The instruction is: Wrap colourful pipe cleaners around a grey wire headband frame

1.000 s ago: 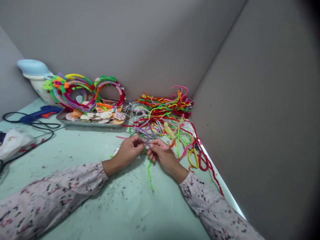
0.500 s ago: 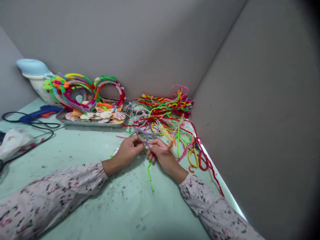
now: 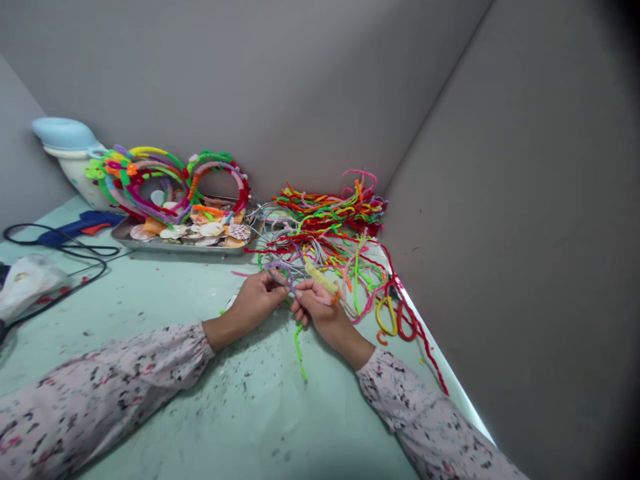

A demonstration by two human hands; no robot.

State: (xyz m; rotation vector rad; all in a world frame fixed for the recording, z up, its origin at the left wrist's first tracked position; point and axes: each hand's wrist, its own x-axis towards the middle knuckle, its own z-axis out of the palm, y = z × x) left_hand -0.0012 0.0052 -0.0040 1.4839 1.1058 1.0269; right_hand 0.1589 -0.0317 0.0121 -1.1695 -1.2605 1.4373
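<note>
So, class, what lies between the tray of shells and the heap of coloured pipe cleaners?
In the head view, a tangle of thin grey wires sits between the tray and the pipe cleaners.

The yellow stem [image 3: 320, 279] and purple stem [image 3: 280, 269] are looking fuzzy and matt, like the pile [image 3: 330, 220] at twelve o'clock. At ten o'clock the tray [image 3: 175, 248] is gleaming as metal, the glue gun [image 3: 75, 225] showing smooth plastic. The table [image 3: 225, 413] is looking matt and gritty; the sleeves [image 3: 100, 393] are showing soft printed cloth.

Soft even light, edges bent, right corners darkened.
</note>
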